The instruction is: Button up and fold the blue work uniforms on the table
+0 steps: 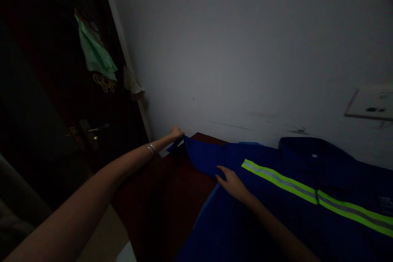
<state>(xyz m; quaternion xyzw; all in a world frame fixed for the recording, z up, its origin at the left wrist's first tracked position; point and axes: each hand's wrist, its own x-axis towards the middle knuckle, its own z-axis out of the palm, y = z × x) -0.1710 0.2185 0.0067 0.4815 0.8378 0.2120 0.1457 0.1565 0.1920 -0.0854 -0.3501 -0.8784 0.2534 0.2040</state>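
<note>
A blue work jacket [276,196] with a yellow and grey reflective stripe [313,194] lies spread on a dark red-brown table [162,204]. My left hand [176,133], a bracelet on its wrist, is closed on the end of the jacket's sleeve [199,155] and holds it stretched out toward the table's far left corner. My right hand [231,181] lies flat with fingers spread on the jacket where the sleeve meets the body.
A white wall [245,49] runs close behind the table. A dark door [61,102] with a metal handle stands at the left, with a green cloth [95,51] hanging on it. A white socket plate [371,104] is on the wall at right.
</note>
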